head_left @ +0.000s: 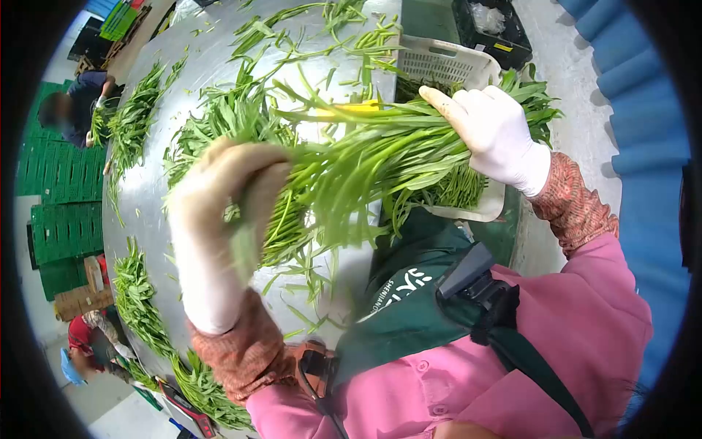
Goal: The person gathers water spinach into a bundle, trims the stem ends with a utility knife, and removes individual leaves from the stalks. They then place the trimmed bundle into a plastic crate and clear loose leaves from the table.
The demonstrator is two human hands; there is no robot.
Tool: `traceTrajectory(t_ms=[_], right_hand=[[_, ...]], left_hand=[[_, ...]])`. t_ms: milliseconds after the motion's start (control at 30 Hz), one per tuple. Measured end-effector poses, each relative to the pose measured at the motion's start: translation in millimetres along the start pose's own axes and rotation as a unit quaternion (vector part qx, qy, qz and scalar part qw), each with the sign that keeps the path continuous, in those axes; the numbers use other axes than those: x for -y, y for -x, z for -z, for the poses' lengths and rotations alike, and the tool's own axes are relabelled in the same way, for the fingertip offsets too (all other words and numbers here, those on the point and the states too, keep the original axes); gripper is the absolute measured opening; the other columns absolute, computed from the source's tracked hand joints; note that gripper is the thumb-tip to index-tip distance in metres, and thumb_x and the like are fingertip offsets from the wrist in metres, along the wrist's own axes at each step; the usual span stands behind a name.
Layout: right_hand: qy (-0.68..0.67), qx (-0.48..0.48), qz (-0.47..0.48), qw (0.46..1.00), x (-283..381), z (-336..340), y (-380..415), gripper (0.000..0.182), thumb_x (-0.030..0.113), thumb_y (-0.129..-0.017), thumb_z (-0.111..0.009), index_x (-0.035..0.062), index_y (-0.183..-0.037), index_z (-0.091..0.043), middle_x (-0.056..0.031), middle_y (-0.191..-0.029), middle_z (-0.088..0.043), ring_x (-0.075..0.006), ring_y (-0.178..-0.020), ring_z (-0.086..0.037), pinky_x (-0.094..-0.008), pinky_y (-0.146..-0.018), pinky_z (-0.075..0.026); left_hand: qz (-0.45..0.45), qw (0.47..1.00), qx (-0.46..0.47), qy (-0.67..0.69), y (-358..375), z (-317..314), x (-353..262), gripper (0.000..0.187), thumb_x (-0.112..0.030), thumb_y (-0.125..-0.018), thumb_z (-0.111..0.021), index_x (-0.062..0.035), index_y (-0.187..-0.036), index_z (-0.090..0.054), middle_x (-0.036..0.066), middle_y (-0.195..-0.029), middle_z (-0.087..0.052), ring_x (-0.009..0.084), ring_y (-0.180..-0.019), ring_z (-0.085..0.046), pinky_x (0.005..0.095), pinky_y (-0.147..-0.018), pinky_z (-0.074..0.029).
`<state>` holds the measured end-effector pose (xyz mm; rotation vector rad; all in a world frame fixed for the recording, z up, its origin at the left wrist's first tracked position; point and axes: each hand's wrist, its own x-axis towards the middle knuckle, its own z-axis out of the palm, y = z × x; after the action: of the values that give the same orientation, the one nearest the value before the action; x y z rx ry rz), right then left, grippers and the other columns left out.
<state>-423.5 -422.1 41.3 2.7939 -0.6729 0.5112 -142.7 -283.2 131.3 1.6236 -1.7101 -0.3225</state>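
My right hand [493, 132], in a white glove, is closed around a thick bunch of water spinach [409, 150], held level above the table's edge. Its leafy end sticks out to the right past the hand, and stems and leaves spread left. My left hand [230, 194], also gloved and smeared by motion, is at the bunch's left end with its fingers curled; blurred green leaf [246, 245] shows within its grasp. A yellow object [358, 107] lies partly hidden behind the bunch. Beneath are more cut stems [285, 227] on the metal table.
A white plastic basket [439, 55] holding greens stands at the table's right edge, beside a black crate [504, 44]. Loose greens [139, 293] lie along the far side of the metal table [146, 212]. Two other people [88, 102] work there, near green crates [69, 168].
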Motion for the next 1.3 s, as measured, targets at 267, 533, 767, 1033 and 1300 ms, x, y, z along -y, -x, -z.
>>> traceTrajectory(t_ms=[267, 533, 767, 1033, 1300], right_hand=[[0.003, -0.038, 0.029, 0.999, 4.5, 1.5, -2.3, 0.074, 0.002, -0.061, -0.062, 0.0047, -0.135, -0.057, -0.0047, -0.073, -0.050, -0.0243, -0.064, -0.052, -0.0352, -0.060, -0.042], [0.013, -0.026, 0.042, 0.999, 2.3, -1.1, -1.3, 0.061, 0.008, -0.070, -0.056, 0.0035, -0.131, -0.059, -0.0021, -0.073, -0.048, -0.0189, -0.066, -0.052, -0.0315, -0.060, -0.042], [-0.011, -0.017, 0.037, 0.999, -1.1, -0.1, 5.4, 0.065, 0.006, -0.067, -0.058, 0.0036, -0.132, -0.058, -0.0028, -0.073, -0.050, -0.0205, -0.066, -0.053, -0.0325, -0.061, -0.042], [-0.030, -0.026, -0.065, 0.997, -37.6, 5.0, 35.9, 0.070, 0.003, -0.064, -0.067, 0.0070, -0.133, -0.056, -0.0063, -0.082, -0.059, -0.0264, -0.074, -0.060, -0.0350, -0.067, -0.047], [-0.109, -0.011, -0.154, 0.982, -36.6, 13.6, 43.2, 0.071, 0.018, -0.068, -0.077, 0.0128, -0.135, -0.054, -0.0107, -0.103, -0.069, -0.0327, -0.081, -0.064, -0.0392, -0.075, -0.052]], left_hand=[[0.015, 0.992, 0.123, 0.018, -10.8, -61.6, 20.8, 0.012, -0.004, -0.080, -0.073, 0.0011, -0.090, -0.071, 0.013, -0.073, -0.063, 0.0261, -0.065, -0.061, 0.0344, -0.063, -0.048], [-0.039, 0.996, 0.076, -0.034, -6.1, -63.2, 19.7, 0.008, -0.003, -0.082, -0.069, -0.0016, -0.086, -0.062, 0.013, -0.076, -0.062, 0.0307, -0.068, -0.061, 0.0371, -0.063, -0.049], [-0.074, 0.996, 0.052, -0.024, -3.0, -65.3, 23.0, 0.011, 0.005, -0.082, -0.068, 0.0004, -0.089, -0.061, 0.010, -0.075, -0.060, 0.0195, -0.065, -0.057, 0.0297, -0.062, -0.046], [0.055, 0.991, -0.049, -0.110, 14.6, -5.2, 59.9, 0.007, -0.001, -0.088, -0.068, -0.0014, -0.089, -0.061, 0.007, -0.076, -0.061, 0.0167, -0.065, -0.055, 0.0294, -0.061, -0.045], [0.118, 0.975, 0.164, 0.092, 12.4, -45.6, 46.4, 0.050, 0.001, -0.086, -0.068, -0.0127, -0.133, -0.060, 0.007, -0.134, -0.058, 0.0135, -0.094, -0.063, 0.0257, -0.077, -0.051]])
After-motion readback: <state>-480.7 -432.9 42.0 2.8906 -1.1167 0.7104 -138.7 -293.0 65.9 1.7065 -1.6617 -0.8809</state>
